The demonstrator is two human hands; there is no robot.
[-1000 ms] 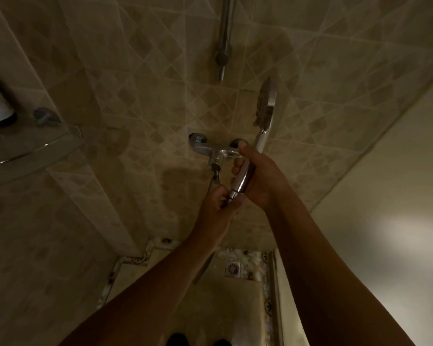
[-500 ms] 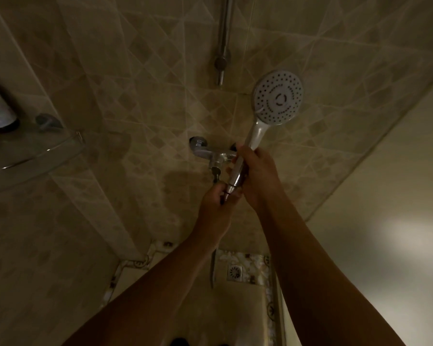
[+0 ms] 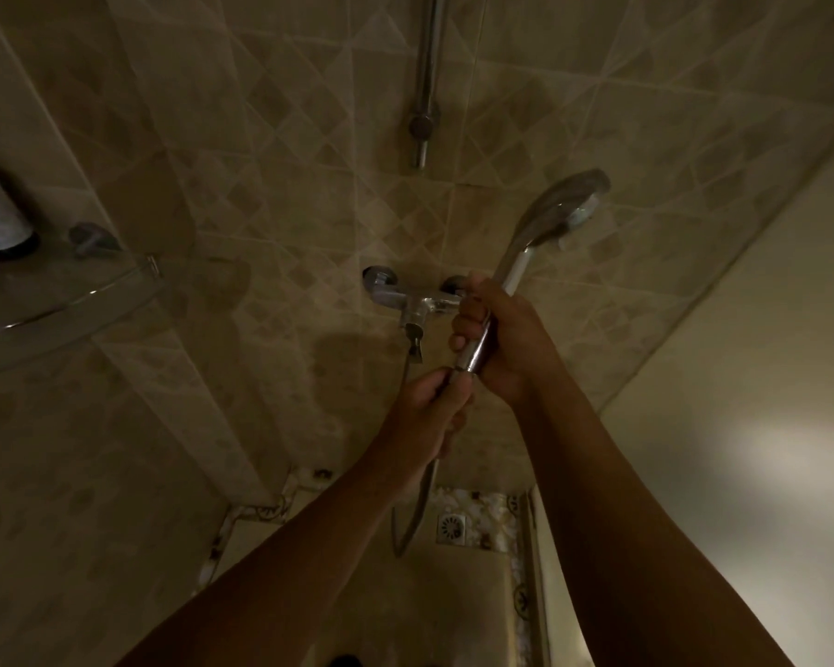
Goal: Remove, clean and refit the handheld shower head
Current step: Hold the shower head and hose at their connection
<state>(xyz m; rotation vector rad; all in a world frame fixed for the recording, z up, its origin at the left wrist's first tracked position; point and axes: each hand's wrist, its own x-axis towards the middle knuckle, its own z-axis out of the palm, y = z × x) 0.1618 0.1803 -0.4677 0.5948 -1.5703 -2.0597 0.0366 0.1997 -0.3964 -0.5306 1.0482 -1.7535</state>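
The handheld shower head (image 3: 557, 211) is chrome with a white strip down the handle; its round head is turned mostly edge-on, spray face angled away toward 3 o'clock, and slightly blurred. It is held up in front of the tiled wall (image 3: 261, 161), tilted with the head toward 1 o'clock. The right hand (image 3: 499, 337) has its fingers closed around the handle's lower part. At 7 o'clock from it, touching, the left hand (image 3: 432, 409) pinches the hose (image 3: 417, 512) end where it meets the handle's base; the hose hangs from this hand in a loop toward the floor. Just beside the right hand at 9 o'clock sits the chrome mixer tap (image 3: 408, 300), its right end hidden behind the fingers. The riser rail (image 3: 424, 89) stands at 12 o'clock, a glass corner shelf (image 3: 63, 310) at 9 o'clock, the floor drain (image 3: 451, 527) at 6 o'clock.
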